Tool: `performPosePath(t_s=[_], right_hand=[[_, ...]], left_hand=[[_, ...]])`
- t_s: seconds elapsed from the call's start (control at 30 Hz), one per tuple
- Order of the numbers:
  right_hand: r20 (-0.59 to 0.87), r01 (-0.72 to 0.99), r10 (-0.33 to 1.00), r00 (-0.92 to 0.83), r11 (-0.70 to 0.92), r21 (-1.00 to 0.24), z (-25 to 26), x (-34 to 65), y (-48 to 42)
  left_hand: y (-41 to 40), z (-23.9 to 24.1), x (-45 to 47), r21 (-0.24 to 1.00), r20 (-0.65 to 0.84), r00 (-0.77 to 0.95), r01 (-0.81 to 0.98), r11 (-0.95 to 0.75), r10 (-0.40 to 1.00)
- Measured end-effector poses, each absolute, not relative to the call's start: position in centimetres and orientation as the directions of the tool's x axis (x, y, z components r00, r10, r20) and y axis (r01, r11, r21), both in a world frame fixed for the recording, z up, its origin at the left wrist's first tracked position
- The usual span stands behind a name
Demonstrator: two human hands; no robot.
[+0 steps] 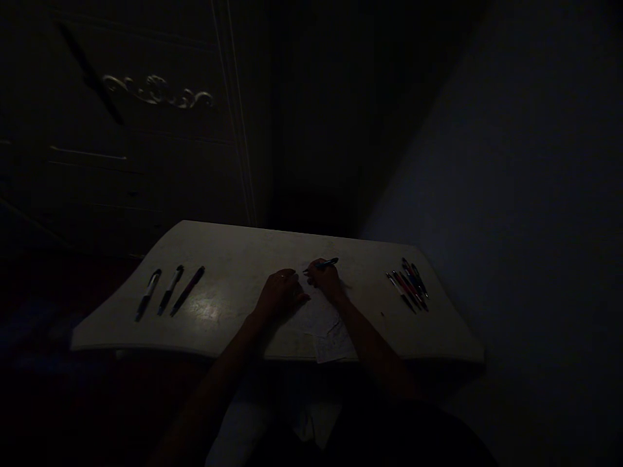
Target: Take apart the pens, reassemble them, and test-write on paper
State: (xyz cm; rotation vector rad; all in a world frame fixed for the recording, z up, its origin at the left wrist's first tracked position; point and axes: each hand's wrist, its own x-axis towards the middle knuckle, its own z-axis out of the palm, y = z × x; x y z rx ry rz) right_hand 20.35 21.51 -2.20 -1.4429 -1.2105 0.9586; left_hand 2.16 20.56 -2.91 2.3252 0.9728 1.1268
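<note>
In the dim head view my right hand (324, 279) grips a dark pen (327, 263); its tip points left, close to a sheet of paper (314, 314). My left hand (280, 290) lies on the left side of that sheet, fingers stretched out and a ring on one of them. Part of the paper is covered by my hands and right forearm. Another piece of paper (333, 347) pokes out below, at the table's near edge. What is on the sheets is too dark to read.
On the white table (233, 253), three pens (168, 290) lie spaced apart at left. At right is a cluster of several pens (409, 285). Behind on the left stands dark furniture with a scroll ornament (158, 91). A pale wall (511, 194) borders the right.
</note>
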Motion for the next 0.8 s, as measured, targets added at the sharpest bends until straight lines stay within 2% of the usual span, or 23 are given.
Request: performPosePath(t_s=[0.13, 0.33, 0.57, 0.8], right_hand=[[0.021, 0.208, 0.983, 0.183, -0.018, -0.978, -2.2, 20.6, 21.2], [0.040, 0.351, 0.978, 0.205, -0.035, -0.936, -1.7, 20.1, 20.8], [0.111, 0.423, 0.976, 0.188, 0.022, -0.906, -1.7, 20.0, 20.9], [0.053, 0.399, 0.987, 0.151, -0.012, -0.917, -1.2, 20.0, 21.0]], left_hand=[[20.5, -3.0, 2.0, 0.495, 0.594, 0.461, 0.437, -0.751, 0.659], [20.5, -2.3, 2.0, 0.327, 0.532, 0.591, 0.518, -0.791, 0.607], [20.1, -1.9, 2.0, 0.350, 0.494, 0.597, 0.529, -0.773, 0.632], [19.9, -1.6, 2.1, 0.324, 0.477, 0.661, 0.480, -0.815, 0.579]])
